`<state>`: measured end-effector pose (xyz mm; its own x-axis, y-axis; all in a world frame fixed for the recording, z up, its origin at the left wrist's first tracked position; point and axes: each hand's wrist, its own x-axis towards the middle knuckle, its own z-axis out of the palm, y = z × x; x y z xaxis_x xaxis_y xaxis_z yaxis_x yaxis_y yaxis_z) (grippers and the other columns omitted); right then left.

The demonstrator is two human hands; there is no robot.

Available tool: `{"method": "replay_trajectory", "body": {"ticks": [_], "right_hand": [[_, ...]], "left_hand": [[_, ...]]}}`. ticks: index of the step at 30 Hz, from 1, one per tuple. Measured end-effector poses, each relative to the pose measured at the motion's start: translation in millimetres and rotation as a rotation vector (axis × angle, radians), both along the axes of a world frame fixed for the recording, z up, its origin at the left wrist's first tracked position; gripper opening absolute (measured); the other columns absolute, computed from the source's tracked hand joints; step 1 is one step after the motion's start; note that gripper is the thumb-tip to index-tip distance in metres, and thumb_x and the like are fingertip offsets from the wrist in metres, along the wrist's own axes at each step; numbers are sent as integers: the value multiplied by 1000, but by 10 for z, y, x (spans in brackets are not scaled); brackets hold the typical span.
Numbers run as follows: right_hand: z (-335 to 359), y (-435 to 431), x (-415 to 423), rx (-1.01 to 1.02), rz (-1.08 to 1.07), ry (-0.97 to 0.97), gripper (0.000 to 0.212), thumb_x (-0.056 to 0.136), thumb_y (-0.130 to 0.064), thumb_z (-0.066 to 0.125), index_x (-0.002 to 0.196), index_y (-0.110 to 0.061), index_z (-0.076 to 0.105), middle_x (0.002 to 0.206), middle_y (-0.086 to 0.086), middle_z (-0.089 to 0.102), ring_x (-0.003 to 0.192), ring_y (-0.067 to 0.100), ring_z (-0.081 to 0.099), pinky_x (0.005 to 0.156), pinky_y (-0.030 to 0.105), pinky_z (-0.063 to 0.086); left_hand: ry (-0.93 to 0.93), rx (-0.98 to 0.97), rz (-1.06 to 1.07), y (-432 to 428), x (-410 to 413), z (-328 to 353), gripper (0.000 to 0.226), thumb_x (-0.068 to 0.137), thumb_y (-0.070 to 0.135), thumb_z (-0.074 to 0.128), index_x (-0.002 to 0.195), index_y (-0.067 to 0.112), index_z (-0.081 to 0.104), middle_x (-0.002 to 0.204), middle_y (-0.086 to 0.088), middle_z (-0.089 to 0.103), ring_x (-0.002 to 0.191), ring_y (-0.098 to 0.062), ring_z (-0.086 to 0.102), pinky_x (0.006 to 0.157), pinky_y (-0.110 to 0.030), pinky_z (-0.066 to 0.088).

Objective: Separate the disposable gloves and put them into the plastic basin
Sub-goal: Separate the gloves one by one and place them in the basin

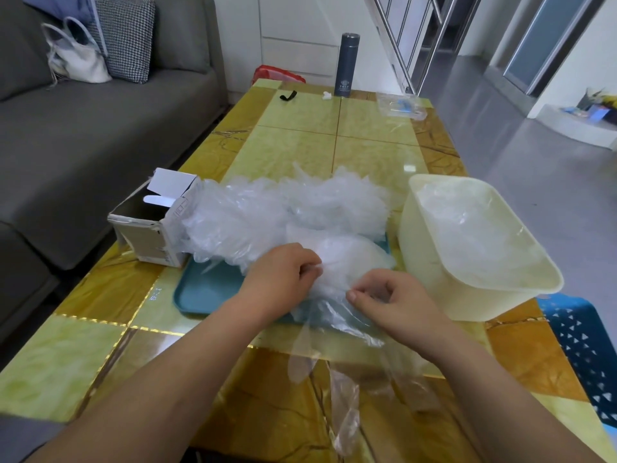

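A big heap of clear disposable gloves (287, 212) lies across a teal tray (203, 292) in the middle of the table. My left hand (283, 275) pinches a small wad of gloves (347, 262) at the near side of the heap. My right hand (394, 300) pinches the cuff of one clear glove (340, 389), which hangs toward me over the table with its fingers down. The cream plastic basin (427, 262) stands to the right of the tray, with some clear gloves (467, 228) lying inside it.
An opened cardboard glove box (150, 232) lies on its side left of the heap. At the table's far end stand a dark flask (347, 65), a black clip (288, 96) and a clear packet (400, 106). A grey sofa (83, 128) runs along the left, and a blue stool (581, 345) is at the right.
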<state>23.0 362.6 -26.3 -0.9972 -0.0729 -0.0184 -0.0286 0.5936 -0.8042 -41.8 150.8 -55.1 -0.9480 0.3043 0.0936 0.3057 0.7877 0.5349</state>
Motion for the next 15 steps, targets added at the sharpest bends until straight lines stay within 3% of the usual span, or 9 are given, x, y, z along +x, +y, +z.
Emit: {"method": "replay_trajectory", "body": {"ticks": [2, 5, 7, 11, 15], "right_hand": [[11, -13, -3, -102, -25, -26, 10, 89, -27, 78, 83, -20, 76, 88, 1, 74, 90, 20, 69, 87, 43, 57], [31, -41, 18, -242, -2, -79, 6, 91, -26, 78, 86, -22, 79, 98, -7, 78, 98, 14, 71, 94, 46, 58], [65, -62, 36, -287, 25, -41, 7, 91, -22, 77, 86, -25, 80, 100, -6, 78, 101, 15, 71, 96, 46, 58], [129, -95, 73, -349, 94, 92, 8, 89, -17, 80, 83, -22, 78, 95, -1, 73, 97, 21, 69, 92, 45, 58], [112, -153, 96, -237, 70, 183, 8, 87, -18, 81, 83, -23, 77, 111, -12, 68, 113, 10, 62, 96, 33, 51]], "left_hand": [[23, 146, 16, -15, -16, 59, 22, 99, 36, 64, 79, 28, 66, 82, 10, 60, 80, -8, 58, 76, -34, 50], [19, 264, 27, -45, 9, 165, 15, 98, 35, 68, 85, 30, 72, 88, 14, 62, 81, -4, 60, 76, -26, 47], [44, 344, 52, -66, 45, 202, 10, 93, 30, 74, 83, 30, 74, 90, 15, 63, 84, -4, 62, 79, -25, 50], [80, 413, 71, -57, 106, 265, 23, 84, 24, 82, 70, 29, 64, 100, 18, 68, 96, 0, 63, 80, -20, 45], [20, 437, 20, -36, 155, 324, 32, 83, 19, 80, 66, 31, 56, 108, 21, 72, 76, 11, 59, 72, -20, 39]]}}
